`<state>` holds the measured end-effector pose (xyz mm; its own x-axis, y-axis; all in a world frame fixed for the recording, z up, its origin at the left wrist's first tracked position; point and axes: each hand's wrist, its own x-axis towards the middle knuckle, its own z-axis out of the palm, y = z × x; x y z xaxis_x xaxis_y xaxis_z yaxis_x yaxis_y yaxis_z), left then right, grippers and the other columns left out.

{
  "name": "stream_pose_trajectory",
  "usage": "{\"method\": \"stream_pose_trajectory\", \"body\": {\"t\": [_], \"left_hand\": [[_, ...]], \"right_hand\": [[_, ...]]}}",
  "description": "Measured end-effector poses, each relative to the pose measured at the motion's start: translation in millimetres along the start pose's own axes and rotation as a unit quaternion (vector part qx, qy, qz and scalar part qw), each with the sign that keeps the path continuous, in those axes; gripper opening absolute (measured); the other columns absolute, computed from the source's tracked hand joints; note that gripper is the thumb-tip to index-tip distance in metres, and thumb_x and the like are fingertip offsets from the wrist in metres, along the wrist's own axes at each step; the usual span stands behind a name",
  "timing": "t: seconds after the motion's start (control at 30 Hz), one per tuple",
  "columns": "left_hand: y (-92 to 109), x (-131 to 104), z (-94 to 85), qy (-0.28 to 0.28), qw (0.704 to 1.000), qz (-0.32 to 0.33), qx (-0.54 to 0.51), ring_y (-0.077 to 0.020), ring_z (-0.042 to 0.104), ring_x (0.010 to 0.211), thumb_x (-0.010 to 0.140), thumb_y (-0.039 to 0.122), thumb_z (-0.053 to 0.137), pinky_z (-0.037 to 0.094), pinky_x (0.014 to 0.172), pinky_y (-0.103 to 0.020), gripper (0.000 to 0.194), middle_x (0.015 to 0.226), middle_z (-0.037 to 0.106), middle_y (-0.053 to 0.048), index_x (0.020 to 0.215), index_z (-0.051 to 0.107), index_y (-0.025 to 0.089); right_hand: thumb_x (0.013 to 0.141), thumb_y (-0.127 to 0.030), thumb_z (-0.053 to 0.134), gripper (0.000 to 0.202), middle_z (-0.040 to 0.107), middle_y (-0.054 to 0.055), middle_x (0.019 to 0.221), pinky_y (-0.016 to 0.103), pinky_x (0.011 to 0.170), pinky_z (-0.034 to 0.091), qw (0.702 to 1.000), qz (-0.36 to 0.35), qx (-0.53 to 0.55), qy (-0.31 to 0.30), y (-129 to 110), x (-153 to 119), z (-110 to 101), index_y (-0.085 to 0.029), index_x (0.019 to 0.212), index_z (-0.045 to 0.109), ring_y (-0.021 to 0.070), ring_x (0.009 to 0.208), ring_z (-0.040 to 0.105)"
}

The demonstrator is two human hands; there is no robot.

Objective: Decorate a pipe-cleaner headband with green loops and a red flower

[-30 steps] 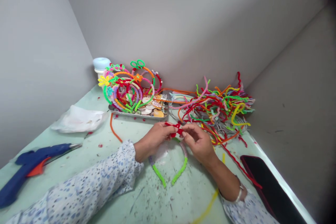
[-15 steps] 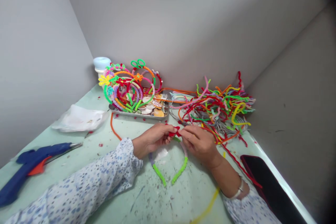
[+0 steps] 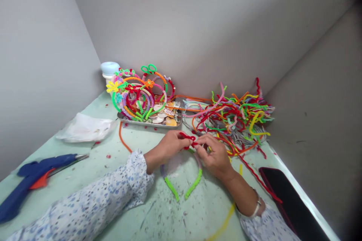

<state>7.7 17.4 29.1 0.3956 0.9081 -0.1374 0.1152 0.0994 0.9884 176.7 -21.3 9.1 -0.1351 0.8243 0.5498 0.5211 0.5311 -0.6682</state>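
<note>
Between my two hands is a red pipe cleaner (image 3: 186,136), bent into small loops. My left hand (image 3: 170,145) pinches its left part between thumb and fingers. On the other side, my right hand (image 3: 214,156) grips the right end with its fingertips. Right below lies a headband (image 3: 194,184) wrapped in green, pink and purple pipe cleaner, its two ends pointing toward me. The top of its arch is partly hidden by my hands.
A metal tray (image 3: 149,123) holds finished headbands (image 3: 138,94) and flat cutouts. Right of it sits a heap of colourful pipe cleaners (image 3: 234,111). A blue glue gun (image 3: 36,173) and plastic bag (image 3: 86,127) lie left, a black phone (image 3: 294,199) right. Grey walls stand behind.
More of the red pipe cleaner shows now, its loops standing above my left fingers. My left hand has turned slightly and my right hand has shifted a little. The headband stays in place.
</note>
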Motion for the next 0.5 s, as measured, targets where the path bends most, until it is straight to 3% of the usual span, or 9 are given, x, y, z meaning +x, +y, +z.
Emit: {"method": "stream_pose_trajectory", "body": {"t": [0.1, 0.2, 0.27, 0.3, 0.37, 0.5], "left_hand": [[2.5, -4.6, 1.3, -0.002, 0.996, 0.077, 0.037, -0.011, 0.049, 0.059, 0.07, 0.023, 0.059, 0.036, 0.057, -0.022, 0.011, 0.064, 0.06, 0.0, 0.075, 0.063, 0.014], [4.5, -11.7, 2.7, 0.018, 0.978, 0.17, 0.118, -0.013, 0.053, 0.068, 0.074, 0.022, 0.056, 0.038, 0.064, -0.023, 0.011, 0.074, 0.063, -0.002, 0.078, 0.064, 0.016], [4.5, -13.8, 3.0, 0.029, 0.964, 0.204, 0.166, -0.0136, 0.053, 0.071, 0.075, 0.022, 0.056, 0.038, 0.066, -0.023, 0.011, 0.077, 0.063, -0.003, 0.078, 0.065, 0.016], [3.9, -13.3, 2.9, 0.028, 0.966, 0.196, 0.165, -0.0136, 0.053, 0.071, 0.075, 0.022, 0.056, 0.038, 0.066, -0.023, 0.011, 0.077, 0.062, -0.003, 0.078, 0.064, 0.016], [1.4, -9.5, 2.3, 0.014, 0.984, 0.143, 0.11, -0.0131, 0.053, 0.067, 0.075, 0.024, 0.056, 0.038, 0.063, -0.023, 0.012, 0.073, 0.062, -0.003, 0.078, 0.063, 0.015], [-4.8, 1.3, 1.3, -0.006, 0.999, 0.049, -0.012, -0.0104, 0.049, 0.058, 0.07, 0.025, 0.06, 0.036, 0.057, -0.022, 0.013, 0.064, 0.059, 0.0, 0.074, 0.06, 0.013]], "right_hand": [[0.077, -0.026, 0.056, 0.012, 0.055, -0.001, 0.063, 0.026, 0.055, 0.041, 0.973, 0.173, 0.151, -0.002, -4.4, 2.7, 3.6, -0.02, 0.067, 0.057, 0.014, 0.059, 0.051], [0.072, -0.025, 0.056, 0.012, 0.049, -0.004, 0.054, 0.022, 0.044, 0.03, 0.888, 0.326, 0.323, -0.031, -3.6, 4.6, 6.8, -0.019, 0.062, 0.052, 0.0105, 0.047, 0.044], [0.069, -0.023, 0.056, 0.01, 0.049, -0.003, 0.055, 0.021, 0.041, 0.025, 0.839, 0.373, 0.392, -0.051, -2.4, 5.3, 7.7, -0.018, 0.062, 0.05, 0.0092, 0.046, 0.043], [0.069, -0.024, 0.056, 0.01, 0.05, -0.003, 0.057, 0.02, 0.042, 0.026, 0.831, 0.378, 0.404, -0.06, -2.1, 5.5, 7.6, -0.018, 0.063, 0.05, 0.0092, 0.046, 0.043], [0.072, -0.027, 0.057, 0.01, 0.051, -0.003, 0.058, 0.021, 0.044, 0.029, 0.853, 0.35, 0.382, -0.066, -2.7, 5.9, 6.2, -0.019, 0.068, 0.053, 0.0097, 0.049, 0.045], [0.078, -0.031, 0.056, 0.011, 0.052, -0.003, 0.063, 0.023, 0.052, 0.036, 0.957, 0.219, 0.187, -0.047, -6.8, 6.4, 1.4, -0.02, 0.075, 0.057, 0.0115, 0.055, 0.046]]}}
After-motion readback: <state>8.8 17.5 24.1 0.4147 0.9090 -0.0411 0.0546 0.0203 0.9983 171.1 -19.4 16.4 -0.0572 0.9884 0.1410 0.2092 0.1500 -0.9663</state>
